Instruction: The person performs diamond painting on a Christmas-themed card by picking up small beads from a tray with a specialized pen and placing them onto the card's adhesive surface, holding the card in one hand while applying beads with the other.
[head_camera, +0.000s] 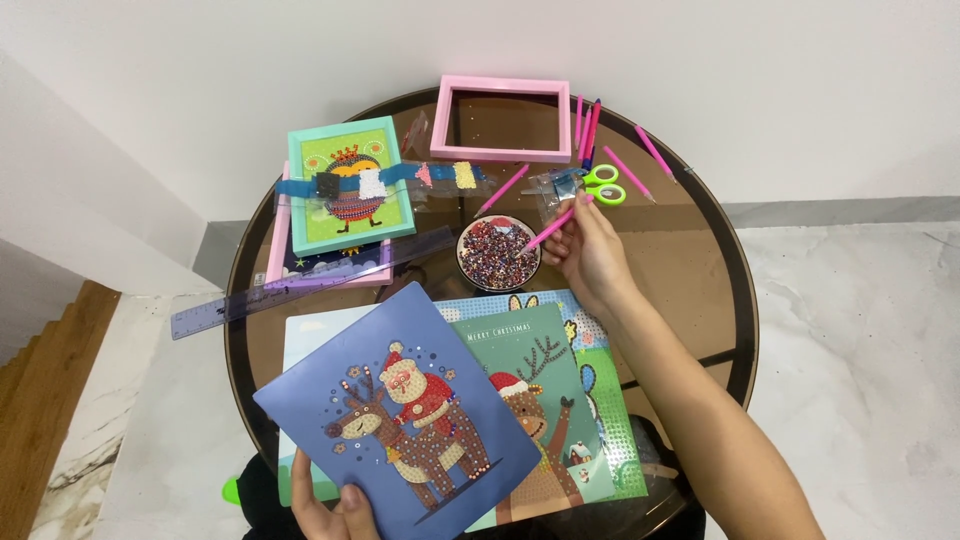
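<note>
My left hand (335, 505) grips the near bottom edge of a blue card (410, 410) with a beaded picture of a red-suited figure on a reindeer, lifted over other cards. My right hand (590, 255) holds a pink pen (555, 228), whose tip reaches into a round bowl of mixed beads (498, 253). Beneath the blue card lie a green reindeer card (535, 400) and a dotted card (610, 420).
A round dark glass table (700, 260) carries a teal framed picture (348, 185), an empty pink frame (502, 120), a purple ruler (300, 285), green scissors (603, 183), several pink pens (630, 165) and small bead bags (555, 185). Marble floor surrounds it.
</note>
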